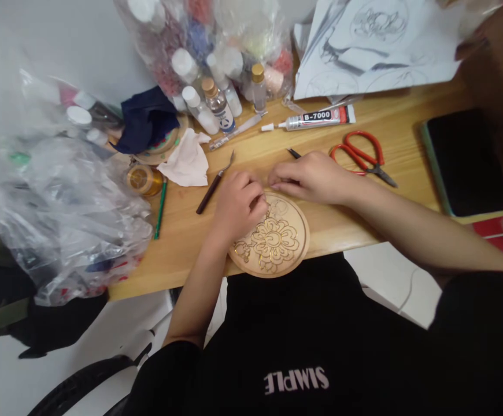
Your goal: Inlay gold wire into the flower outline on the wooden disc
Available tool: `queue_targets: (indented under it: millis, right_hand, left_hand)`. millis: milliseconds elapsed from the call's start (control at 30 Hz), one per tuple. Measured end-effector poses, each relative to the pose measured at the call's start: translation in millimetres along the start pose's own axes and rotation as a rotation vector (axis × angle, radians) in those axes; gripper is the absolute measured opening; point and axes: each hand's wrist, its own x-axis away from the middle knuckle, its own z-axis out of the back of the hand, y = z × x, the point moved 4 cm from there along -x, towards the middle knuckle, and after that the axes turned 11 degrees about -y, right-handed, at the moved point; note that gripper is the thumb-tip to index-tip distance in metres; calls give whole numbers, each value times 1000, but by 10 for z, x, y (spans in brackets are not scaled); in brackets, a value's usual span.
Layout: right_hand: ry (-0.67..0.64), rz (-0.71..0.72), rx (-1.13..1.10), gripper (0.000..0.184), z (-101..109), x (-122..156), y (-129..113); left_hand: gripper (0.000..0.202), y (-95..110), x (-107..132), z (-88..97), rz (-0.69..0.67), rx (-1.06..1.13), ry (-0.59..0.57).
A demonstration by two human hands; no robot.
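A round wooden plaque (288, 254) lies at the table's front edge, its flower design outlined in gold-coloured wire or line. My left hand (241, 205) rests over its upper left part, fingers curled and pressed together; whatever they pinch is too small to make out. Just beyond the plaque's far rim, my right hand (306, 178) is closed in a pinch near the table surface, and its fingertips hide what is between them. The dark tip of a slim tool (293, 153) pokes out behind my right hand.
Red-handled scissors (359, 155), a B-7000 glue tube (316, 118) and a phone (468, 162) lie to the right. A dark-handled tool (210, 193), a green pencil (160, 209), a spool (144, 180) and plastic bags (78, 214) are leftward. Bottles (221, 107) and paper drawings (377, 52) fill the back.
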Motion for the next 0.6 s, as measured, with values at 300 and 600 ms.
queue_targets:
  millis: [300,600]
  right_hand:
    - [24,17,-114,17,10,-55,-15]
    - [15,-60,-35,18,-31,-110,-37]
  left_hand:
    - [15,-25,-8,13,35,-14,25]
    - [15,-92,-42,9,44,-41,22]
